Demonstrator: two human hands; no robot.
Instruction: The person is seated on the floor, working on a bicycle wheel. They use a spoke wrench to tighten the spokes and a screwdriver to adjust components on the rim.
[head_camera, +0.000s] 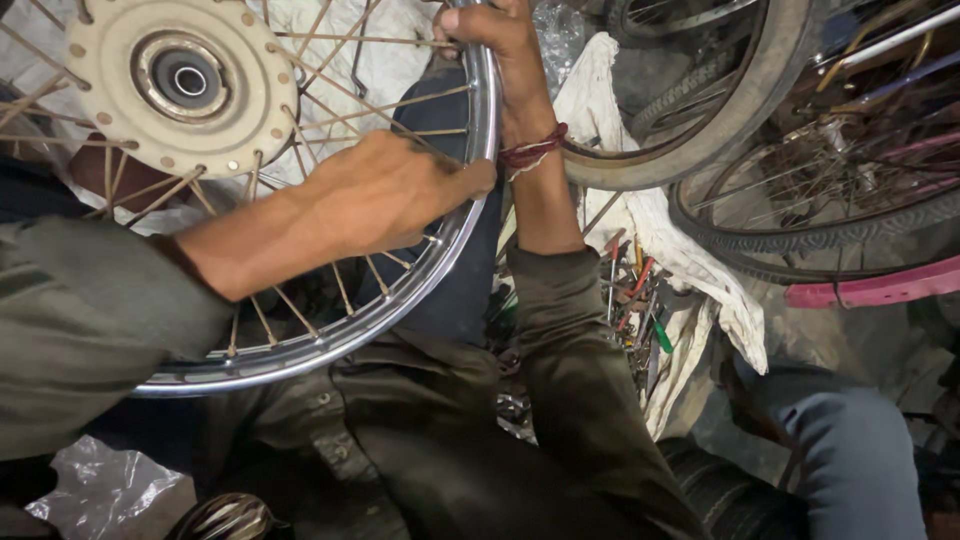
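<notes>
From the head camera, I have a bare spoked wheel rim (455, 240) lying across my lap, its pale hub (185, 85) up and to the left. My left hand (375, 195) reaches across the spokes (330, 120), fingers pressed together against the inside of the rim's right edge; I cannot tell whether anything small is pinched there. My right hand (505, 60) is clamped around the rim just above that spot, a red thread band (535, 150) at the wrist. The spokes look laced to the hub already, and no tyre is on the rim. Right of the rim, loose tools (635, 300) lie on a white cloth (680, 250), with other bicycle wheels (800, 180) beyond.
</notes>
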